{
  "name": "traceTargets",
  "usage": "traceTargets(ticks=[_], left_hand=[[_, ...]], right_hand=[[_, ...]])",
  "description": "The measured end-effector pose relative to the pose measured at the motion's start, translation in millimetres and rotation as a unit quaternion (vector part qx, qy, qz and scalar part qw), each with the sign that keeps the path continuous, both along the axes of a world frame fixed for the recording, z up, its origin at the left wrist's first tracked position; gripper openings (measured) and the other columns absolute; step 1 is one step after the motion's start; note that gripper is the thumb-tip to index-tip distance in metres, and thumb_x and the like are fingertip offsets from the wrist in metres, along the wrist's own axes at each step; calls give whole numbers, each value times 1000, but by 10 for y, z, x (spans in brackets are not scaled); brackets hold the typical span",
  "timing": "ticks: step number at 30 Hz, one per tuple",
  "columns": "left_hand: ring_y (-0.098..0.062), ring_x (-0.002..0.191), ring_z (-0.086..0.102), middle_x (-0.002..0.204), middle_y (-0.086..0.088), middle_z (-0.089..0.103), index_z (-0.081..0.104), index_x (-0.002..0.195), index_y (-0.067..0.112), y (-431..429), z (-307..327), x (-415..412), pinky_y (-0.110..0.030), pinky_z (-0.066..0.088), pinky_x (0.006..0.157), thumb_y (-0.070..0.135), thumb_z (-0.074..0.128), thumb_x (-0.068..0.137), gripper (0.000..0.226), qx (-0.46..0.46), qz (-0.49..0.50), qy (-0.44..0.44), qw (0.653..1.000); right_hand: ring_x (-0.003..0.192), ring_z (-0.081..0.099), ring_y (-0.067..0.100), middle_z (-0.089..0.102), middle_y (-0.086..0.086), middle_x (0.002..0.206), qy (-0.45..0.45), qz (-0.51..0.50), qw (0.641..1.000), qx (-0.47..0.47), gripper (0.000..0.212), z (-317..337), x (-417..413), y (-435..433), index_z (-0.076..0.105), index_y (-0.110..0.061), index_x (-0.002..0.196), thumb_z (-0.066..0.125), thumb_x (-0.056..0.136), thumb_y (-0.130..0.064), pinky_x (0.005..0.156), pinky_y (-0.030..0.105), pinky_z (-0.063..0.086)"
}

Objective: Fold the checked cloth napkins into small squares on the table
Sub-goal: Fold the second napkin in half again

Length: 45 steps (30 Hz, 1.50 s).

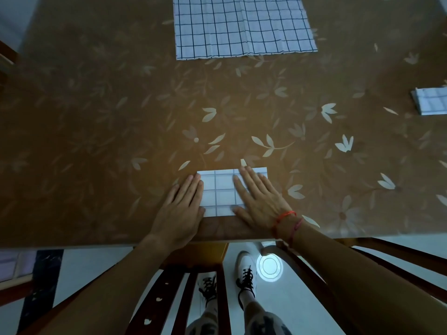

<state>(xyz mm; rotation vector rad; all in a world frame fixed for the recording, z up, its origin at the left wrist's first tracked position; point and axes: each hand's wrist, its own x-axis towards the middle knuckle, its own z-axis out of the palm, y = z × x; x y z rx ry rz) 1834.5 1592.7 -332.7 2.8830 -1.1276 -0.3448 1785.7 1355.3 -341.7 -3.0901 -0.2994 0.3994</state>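
A small folded white napkin with dark checks [220,189] lies near the table's front edge. My left hand [181,209] lies flat with straight fingers on its left edge. My right hand [258,199], with red strings at the wrist, presses flat on its right half. A large unfolded checked napkin [242,25] is spread at the far middle of the table. Another folded checked napkin [431,101] sits at the right edge of view.
The table [121,117] has a brown floral-patterned top; its front edge runs just below my hands. A wooden chair [193,274] stands under that edge, with my feet in white shoes on the pale floor.
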Motion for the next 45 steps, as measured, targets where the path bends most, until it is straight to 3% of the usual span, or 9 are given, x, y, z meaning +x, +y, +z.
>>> traceTargets(ticks=[26,28,29,30,31,33,35,39,45], left_hand=[[-26,130,37,128,-5,53,51,124,13,-305,208,324,-40,28,105,21,62,79,47,-58,78,7,995],[-26,121,42,120,-3,53,50,125,15,-355,233,378,-39,30,101,20,62,76,50,-46,81,12,996],[-25,116,43,118,-2,53,48,126,17,-384,242,407,-38,31,99,20,62,75,52,-38,86,16,995],[-25,113,43,117,-2,51,47,128,18,-414,244,432,-38,32,98,19,62,74,56,-33,96,26,995],[-26,112,42,117,-3,50,45,129,19,-448,252,454,-38,32,97,18,62,73,59,-31,111,41,993],[-28,109,43,117,-4,47,44,130,20,-501,254,489,-38,33,95,12,61,70,62,-39,148,66,986],[-27,107,46,116,-1,46,46,125,22,-515,236,510,-37,41,91,4,59,69,60,-76,180,87,977],[-17,100,47,109,4,45,51,117,20,-490,201,495,-30,49,80,-14,54,68,59,-194,194,143,951],[-12,83,44,95,8,42,58,108,12,-451,354,465,-14,38,66,-25,49,64,59,-266,150,66,950]], right_hand=[[129,47,33,49,16,139,60,-75,995,-30,76,201,-109,-327,48,-4,135,40,82,-58,109,55,34],[119,56,23,60,13,123,130,-62,989,-44,73,60,-146,-335,61,-6,122,56,74,-61,115,55,22],[106,64,13,68,11,106,181,-73,980,-50,70,153,-131,-339,70,-7,106,69,64,-62,94,59,-38],[89,69,6,73,6,90,159,-96,982,-24,75,46,-118,-377,74,-9,96,82,43,-62,41,8,47],[77,68,-2,72,-7,78,114,-125,985,28,83,131,-111,-393,72,-13,103,87,35,-58,93,24,51],[55,52,-17,38,-33,45,53,-224,969,88,88,404,-23,-362,51,-19,128,84,53,-54,102,2,31],[94,56,-7,35,-22,70,33,-152,988,17,63,541,108,-252,43,-27,122,70,73,-53,119,18,9],[132,36,28,36,5,146,16,-97,988,115,77,704,388,-73,21,-17,147,58,83,-36,108,39,33],[103,55,24,60,7,102,102,-212,955,182,17,578,399,-168,56,-11,106,47,93,-13,80,22,49]])
